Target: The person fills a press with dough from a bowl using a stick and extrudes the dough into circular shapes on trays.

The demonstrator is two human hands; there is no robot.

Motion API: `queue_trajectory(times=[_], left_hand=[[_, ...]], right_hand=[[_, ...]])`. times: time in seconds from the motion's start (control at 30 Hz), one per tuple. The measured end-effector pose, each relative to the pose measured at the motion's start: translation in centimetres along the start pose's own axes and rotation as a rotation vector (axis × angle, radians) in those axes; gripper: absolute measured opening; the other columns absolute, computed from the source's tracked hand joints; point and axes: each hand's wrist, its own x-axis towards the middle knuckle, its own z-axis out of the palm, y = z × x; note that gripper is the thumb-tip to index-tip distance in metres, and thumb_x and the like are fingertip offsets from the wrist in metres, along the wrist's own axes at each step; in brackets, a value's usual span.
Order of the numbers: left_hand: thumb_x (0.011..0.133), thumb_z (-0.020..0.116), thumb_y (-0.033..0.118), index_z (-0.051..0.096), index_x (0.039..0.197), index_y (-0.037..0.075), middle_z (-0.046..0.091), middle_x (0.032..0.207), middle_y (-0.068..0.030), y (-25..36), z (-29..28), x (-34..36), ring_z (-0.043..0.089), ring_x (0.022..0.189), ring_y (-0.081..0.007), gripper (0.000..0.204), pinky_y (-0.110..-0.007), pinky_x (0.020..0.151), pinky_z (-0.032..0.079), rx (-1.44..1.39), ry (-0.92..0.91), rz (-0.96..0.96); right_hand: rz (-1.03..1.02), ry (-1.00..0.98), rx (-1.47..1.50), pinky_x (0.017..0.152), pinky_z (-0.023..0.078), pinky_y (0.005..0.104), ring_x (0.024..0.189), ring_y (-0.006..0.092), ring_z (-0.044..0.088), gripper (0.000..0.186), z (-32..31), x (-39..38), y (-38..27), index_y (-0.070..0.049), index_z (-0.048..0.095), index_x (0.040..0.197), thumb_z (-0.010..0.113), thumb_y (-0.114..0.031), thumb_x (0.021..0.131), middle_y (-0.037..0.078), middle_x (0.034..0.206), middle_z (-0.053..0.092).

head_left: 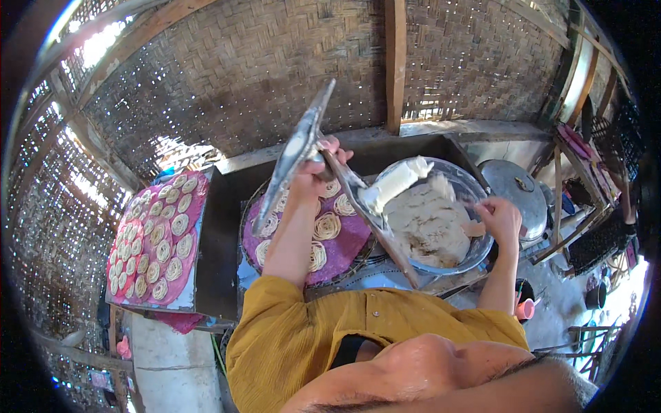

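Observation:
My left hand point(323, 162), raised above the round tray, is closed around a two-part wooden press point(296, 155). One long, pale-worn piece tilts up to the left of the hand. The other wooden bar point(375, 217) slants down to the right, with a white roll of dough point(399, 182) sticking out beside it over the basin. Soft off-white dough point(430, 224) fills much of the blue-rimmed basin point(492, 241). My right hand point(501, 219) is at the basin's right side, fingers curled by a small tan flat piece point(474, 228); whether it grips this is unclear.
Under my left forearm, a round tray with a purple sheet point(344, 241) bears coiled noodle-like rounds. Another pink-covered tray point(158, 241) of coils stands at far left. A large metal lidded pot point(513, 189) is right of the basin. A woven wall point(275, 69) rises behind.

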Motion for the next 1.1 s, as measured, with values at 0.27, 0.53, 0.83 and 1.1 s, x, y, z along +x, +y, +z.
queue_trajectory(times=[0.27, 0.53, 0.83, 1.1], left_hand=[[0.059, 0.069, 0.012, 0.057, 0.091, 0.011, 0.042, 0.085, -0.0037, -1.9, 2.7, 1.0, 0.055, 0.082, -0.0254, 0.035, -0.05, 0.096, 0.033, -0.376, -0.219, 0.098], [0.079, 0.058, 0.025, 0.039, 0.124, 0.004, 0.04, 0.126, -0.0167, 2.7, 2.2, -5.4, 0.046, 0.107, -0.0234, 0.054, -0.035, 0.083, 0.039, 0.455, -0.065, -0.318], [0.071, 0.066, 0.01, 0.044, 0.116, -0.003, 0.049, 0.109, -0.0268, 6.4, 2.4, -11.4, 0.059, 0.086, -0.0235, 0.051, -0.031, 0.063, 0.053, 0.018, -0.072, -0.483], [0.064, 0.072, 0.014, 0.05, 0.108, 0.001, 0.059, 0.096, -0.0111, 3.1, 2.0, -10.7, 0.058, 0.086, -0.0194, 0.05, -0.036, 0.081, 0.045, 0.899, -0.021, -0.403]], right_hand=[[0.46, -1.204, 2.071, 0.075, 0.045, 0.0368, 0.082, 0.0292, 0.055, 0.098, 5.5, -5.8, -15.2, -0.009, 0.032, 0.128, 0.024, -0.08, 0.062, 0.022, 0.113, 0.049], [0.019, -0.958, 2.09, 0.031, 0.033, 0.0207, 0.037, 0.0108, 0.039, 0.067, 7.0, -4.0, -10.8, 0.0, 0.037, 0.118, 0.056, -0.047, 0.075, 0.015, 0.072, 0.052], [0.135, 0.006, -0.307, 0.039, 0.039, 0.0234, 0.05, 0.0124, 0.051, 0.079, 17.4, -0.5, 10.2, -0.018, 0.014, 0.136, 0.063, -0.025, 0.074, 0.01, 0.096, 0.055], [0.437, -0.306, 0.954, 0.039, 0.035, 0.0195, 0.063, 0.0127, 0.053, 0.075, 6.8, -0.6, -0.3, -0.019, 0.016, 0.136, 0.062, -0.025, 0.077, 0.006, 0.094, 0.053]])
